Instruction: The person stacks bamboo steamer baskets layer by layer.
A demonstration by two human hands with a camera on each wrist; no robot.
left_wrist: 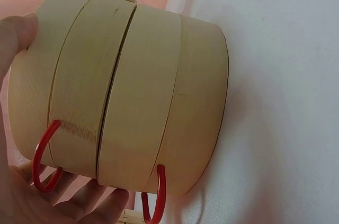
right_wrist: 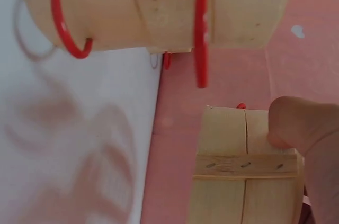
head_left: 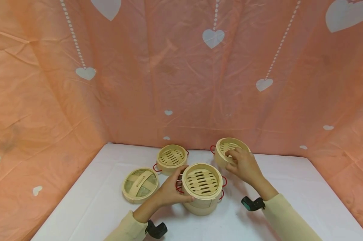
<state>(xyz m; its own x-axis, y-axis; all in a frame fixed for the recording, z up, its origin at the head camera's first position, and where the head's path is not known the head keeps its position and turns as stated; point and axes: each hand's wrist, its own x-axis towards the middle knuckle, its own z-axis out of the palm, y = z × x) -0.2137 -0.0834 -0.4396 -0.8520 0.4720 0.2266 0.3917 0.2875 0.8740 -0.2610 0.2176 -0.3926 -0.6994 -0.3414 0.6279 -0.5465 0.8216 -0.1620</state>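
Two stacked bamboo steamer baskets (head_left: 201,203) stand at the front middle of the white table, slats showing inside the top one. My left hand (head_left: 168,192) grips the stack from its left side, thumb in front and fingers behind. In the left wrist view, the seam between the tiers (left_wrist: 114,83) and red loop handles (left_wrist: 160,192) show. Farther back, my right hand (head_left: 244,167) pinches the near wall of another bamboo steamer basket (head_left: 220,160), its fingers inside the rim. The thumb (right_wrist: 283,123) presses that wall outside in the right wrist view.
A single steamer basket (head_left: 171,170) with red handles stands at the back, left of middle. The woven bamboo lid (head_left: 128,197) lies left of the left hand. Behind the white table (head_left: 91,194) hangs a pink cloth (head_left: 184,83) with hearts.
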